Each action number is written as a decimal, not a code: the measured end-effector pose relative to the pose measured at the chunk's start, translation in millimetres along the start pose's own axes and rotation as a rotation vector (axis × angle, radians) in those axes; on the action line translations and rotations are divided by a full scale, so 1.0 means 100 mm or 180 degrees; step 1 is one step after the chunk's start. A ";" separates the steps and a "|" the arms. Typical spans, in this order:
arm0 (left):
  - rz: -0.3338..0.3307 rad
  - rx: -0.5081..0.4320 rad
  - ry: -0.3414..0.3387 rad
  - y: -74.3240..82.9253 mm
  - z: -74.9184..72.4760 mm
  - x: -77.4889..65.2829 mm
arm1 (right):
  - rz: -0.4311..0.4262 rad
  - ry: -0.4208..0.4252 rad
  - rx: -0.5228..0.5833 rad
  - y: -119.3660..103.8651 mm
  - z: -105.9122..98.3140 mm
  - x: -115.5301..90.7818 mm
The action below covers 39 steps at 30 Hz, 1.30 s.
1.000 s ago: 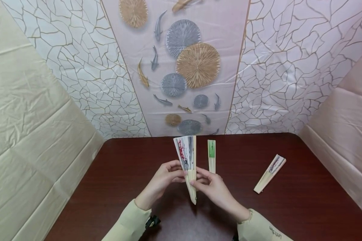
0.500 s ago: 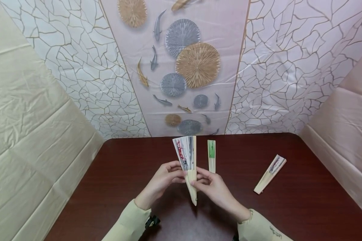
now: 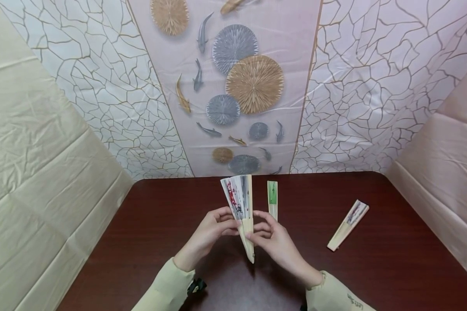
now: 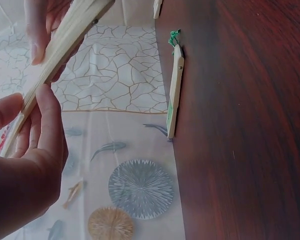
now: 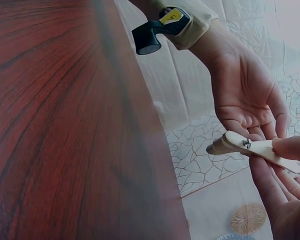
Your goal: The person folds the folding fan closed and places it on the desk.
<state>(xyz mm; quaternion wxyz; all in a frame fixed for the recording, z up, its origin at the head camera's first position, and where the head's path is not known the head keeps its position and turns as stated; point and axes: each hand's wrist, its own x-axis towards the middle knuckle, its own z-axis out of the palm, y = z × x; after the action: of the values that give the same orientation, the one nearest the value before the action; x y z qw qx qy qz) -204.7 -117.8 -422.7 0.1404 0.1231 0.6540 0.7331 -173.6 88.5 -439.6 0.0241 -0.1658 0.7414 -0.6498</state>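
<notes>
Partly spread, a folding fan [image 3: 239,198] with pale wooden ribs and a white leaf printed in red and grey is held up over the table. On its left edge, my left hand [image 3: 211,232] pinches the ribs between thumb and fingers. From the other side my right hand [image 3: 277,242] grips the ribs lower down, thumb in front. In the right wrist view the fan's pivot end [image 5: 246,143] shows a small metal pin. Behind my right hand lies a closed green folding fan [image 3: 272,193], its lower end hidden in the head view.
A second closed folding fan [image 3: 348,225] lies slanted at the right of the dark red table [image 3: 171,198]. In the left wrist view the green fan carries a green tassel [image 4: 174,37]. Patterned cloth [image 3: 113,86] hangs behind the table, with pale cloth at both sides.
The held fan's leaf has spread slightly wider toward the left. My right fingers have lifted and loosened a little behind it; both hands otherwise stay in place.
</notes>
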 end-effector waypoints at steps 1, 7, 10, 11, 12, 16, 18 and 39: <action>0.0003 0.0004 0.0002 0.00 0.00 0.00 | -0.0011 0.0027 -0.0008 0.00 0.01 0.00; 0.0051 0.0051 0.0030 0.01 0.01 -0.01 | -0.0145 0.0113 -0.0164 0.01 0.02 -0.01; 0.0080 0.0067 0.0053 0.00 0.01 -0.01 | -0.0170 0.0127 -0.0204 -0.01 0.03 -0.02; 0.0082 0.0066 0.0058 0.00 0.01 -0.02 | -0.0179 0.0127 -0.0215 -0.01 0.04 -0.03; 0.0083 0.0066 0.0059 0.00 0.01 -0.02 | -0.0188 0.0119 -0.0225 -0.02 0.04 -0.03; 0.0072 0.0071 0.0031 -0.01 0.01 -0.02 | -0.0215 0.0091 -0.0239 -0.03 0.06 -0.05; 0.0071 0.0080 0.0008 0.00 0.01 -0.03 | -0.0231 0.0076 -0.0234 -0.04 0.06 -0.05; 0.0052 -0.0005 -0.0028 0.06 -0.01 -0.08 | -0.0280 -0.0101 -0.0178 -0.05 0.08 -0.05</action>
<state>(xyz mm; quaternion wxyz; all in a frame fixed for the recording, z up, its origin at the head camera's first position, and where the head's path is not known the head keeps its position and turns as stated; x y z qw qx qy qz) -198.2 -122.5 -416.9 0.1374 0.1315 0.6518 0.7342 -165.5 81.9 -437.2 0.0027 -0.2092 0.7508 -0.6265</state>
